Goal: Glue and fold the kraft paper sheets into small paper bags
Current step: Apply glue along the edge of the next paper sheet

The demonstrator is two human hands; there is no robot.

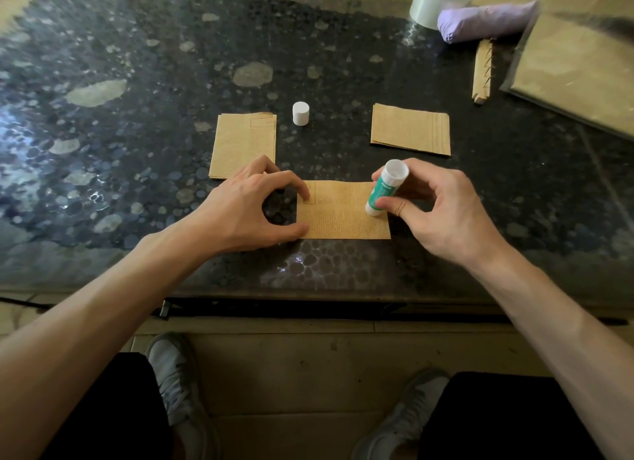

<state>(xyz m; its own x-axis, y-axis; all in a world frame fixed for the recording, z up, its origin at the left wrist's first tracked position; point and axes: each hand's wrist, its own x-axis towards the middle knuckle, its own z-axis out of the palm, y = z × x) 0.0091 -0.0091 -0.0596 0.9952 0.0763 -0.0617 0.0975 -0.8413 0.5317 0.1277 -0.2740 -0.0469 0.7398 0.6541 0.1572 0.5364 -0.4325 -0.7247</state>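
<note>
The green label on the glue stick (pixel 384 193) is not legible. The faint print on the kraft sheet (pixel 343 212) is also unreadable.

The sheet lies flat near the front edge of the dark speckled surface (pixel 120 157).
- The left hand (pixel 247 209) presses arched fingertips and thumb on the sheet's left edge.
- The right hand (pixel 442 212) pinches the tilted stick, with its lower end on the sheet's right edge.

Behind the sheet stand a white cap (pixel 301 113) and two kraft stacks, the left stack (pixel 245 145) and the right stack (pixel 411 130). A tape roll (pixel 439 3) sits at the far right. Bare surface extends to the left.
</note>
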